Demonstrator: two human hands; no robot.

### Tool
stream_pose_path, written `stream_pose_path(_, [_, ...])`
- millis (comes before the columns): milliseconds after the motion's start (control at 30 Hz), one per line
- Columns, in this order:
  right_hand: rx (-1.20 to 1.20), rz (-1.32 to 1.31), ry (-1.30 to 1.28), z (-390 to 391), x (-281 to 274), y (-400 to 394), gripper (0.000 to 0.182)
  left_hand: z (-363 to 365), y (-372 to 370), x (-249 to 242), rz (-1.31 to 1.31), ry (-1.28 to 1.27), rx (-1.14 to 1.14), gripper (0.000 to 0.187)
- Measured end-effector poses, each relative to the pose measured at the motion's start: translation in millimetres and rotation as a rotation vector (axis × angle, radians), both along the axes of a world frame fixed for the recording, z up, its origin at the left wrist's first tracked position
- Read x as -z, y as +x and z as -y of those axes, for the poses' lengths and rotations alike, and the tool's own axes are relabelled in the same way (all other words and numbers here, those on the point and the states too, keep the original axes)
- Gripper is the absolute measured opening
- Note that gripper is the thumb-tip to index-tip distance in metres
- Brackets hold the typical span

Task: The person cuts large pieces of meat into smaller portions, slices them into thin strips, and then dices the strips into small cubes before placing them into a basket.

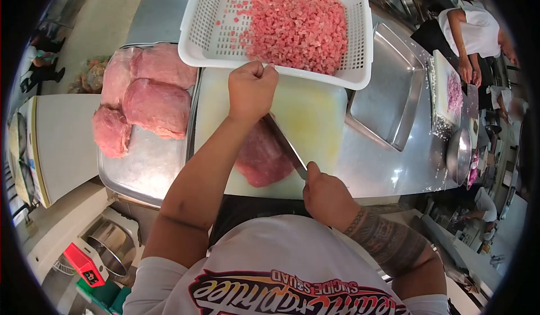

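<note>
My right hand (332, 198) is wrapped round the handle of a knife (286, 142). Its long blade points away from me and lies along the right side of a raw piece of meat (262, 160) on the cutting board (320, 112). At the board's far edge my left hand (253, 87) is closed in a fist, overlapping the near rim of a white plastic basket (225, 62). What its fingers hold, if anything, is hidden. Diced pink meat (301, 25) is heaped in the basket, with a few loose cubes on its left side. My left forearm covers part of the board.
Several large raw meat pieces (156, 104) lie on a metal tray (143, 171) at left. An empty metal pan (388, 90) stands at right. Beyond it a co-worker (469, 31) stands at a board of chopped purple pieces (454, 93), near a metal bowl (459, 154).
</note>
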State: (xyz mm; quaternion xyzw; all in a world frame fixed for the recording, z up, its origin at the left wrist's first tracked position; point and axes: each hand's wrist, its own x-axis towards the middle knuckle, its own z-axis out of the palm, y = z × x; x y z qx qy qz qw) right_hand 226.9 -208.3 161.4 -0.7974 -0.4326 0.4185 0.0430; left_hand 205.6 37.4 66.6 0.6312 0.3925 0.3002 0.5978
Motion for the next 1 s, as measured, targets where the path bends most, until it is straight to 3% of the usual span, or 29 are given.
stream_pose_path(400, [0.065, 0.107, 0.157, 14, 45, -20, 0.019, 7, -2, 11, 0.063, 0.121, -0.032, 0.042])
stream_pose_path(600, [0.011, 0.202, 0.302, 16, 41, -30, 0.019, -9, -15, 23, 0.184, 0.004, -0.05, 0.042])
stream_pose_path(1000, [-0.059, 0.208, 0.336, 5, 27, -33, 0.016, -16, -39, 42, 0.271, -0.211, -0.104, 0.036])
